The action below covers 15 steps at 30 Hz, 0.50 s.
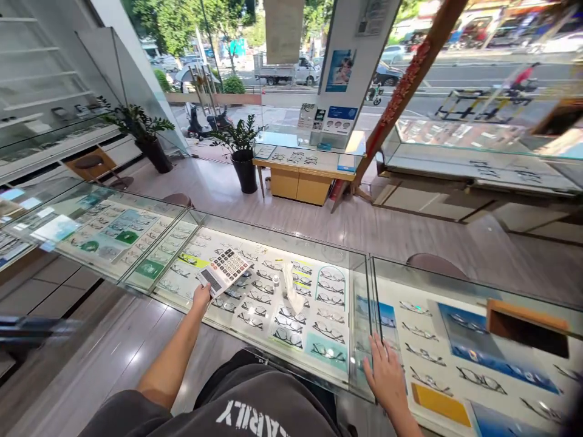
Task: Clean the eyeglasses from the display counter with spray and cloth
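My left hand (201,297) grips the display end of a white calculator (225,271), which is tilted above the glass display case (282,233). Palm down, my right hand (386,371) rests on the glass near the seam between two cases, its fingers stretched out and nothing in it. Between the hands, a crumpled pale cloth (293,290) lies on the glass, with a small white bottle (276,281) standing just left of it. Under the glass are rows of eyeglasses (288,335), several of them partly hidden by the calculator.
A wood-edged dark tray (528,328) sits on the right-hand case. Beyond the counter are stools (436,266), a potted plant (245,167) and a low wooden display cabinet (298,186) by the window. More glass cases (473,164) line the right side.
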Each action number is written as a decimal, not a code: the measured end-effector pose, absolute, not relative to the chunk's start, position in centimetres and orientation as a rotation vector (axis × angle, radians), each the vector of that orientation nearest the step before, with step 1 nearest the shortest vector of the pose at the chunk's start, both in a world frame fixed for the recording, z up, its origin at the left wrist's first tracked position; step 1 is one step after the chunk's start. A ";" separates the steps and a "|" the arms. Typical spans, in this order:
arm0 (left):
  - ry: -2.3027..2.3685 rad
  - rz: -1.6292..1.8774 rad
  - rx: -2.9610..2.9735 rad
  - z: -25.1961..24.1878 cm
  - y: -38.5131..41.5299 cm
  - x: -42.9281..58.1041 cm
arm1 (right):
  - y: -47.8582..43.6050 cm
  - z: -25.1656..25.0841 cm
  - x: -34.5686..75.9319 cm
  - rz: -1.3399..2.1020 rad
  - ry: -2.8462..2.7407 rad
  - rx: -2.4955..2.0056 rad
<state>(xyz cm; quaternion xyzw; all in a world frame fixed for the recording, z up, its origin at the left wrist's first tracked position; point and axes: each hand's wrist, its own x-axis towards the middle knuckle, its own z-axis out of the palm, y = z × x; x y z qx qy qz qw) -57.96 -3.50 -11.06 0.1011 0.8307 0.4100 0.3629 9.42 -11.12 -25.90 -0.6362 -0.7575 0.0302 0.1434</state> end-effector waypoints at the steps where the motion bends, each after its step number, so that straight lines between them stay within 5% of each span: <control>1: 2.133 1.049 0.280 -10.4 -3.1 -58.6 | -12.1 -25.6 7.8 0.080 -2.072 -1.931; 8: 1.888 1.083 0.662 -1.0 6.9 -58.8 | -17.4 -22.4 0.5 0.055 -1.527 -2.190; 15: 1.401 0.917 0.903 1.5 13.2 -40.1 | -20.6 -20.5 4.2 0.086 -0.785 -2.395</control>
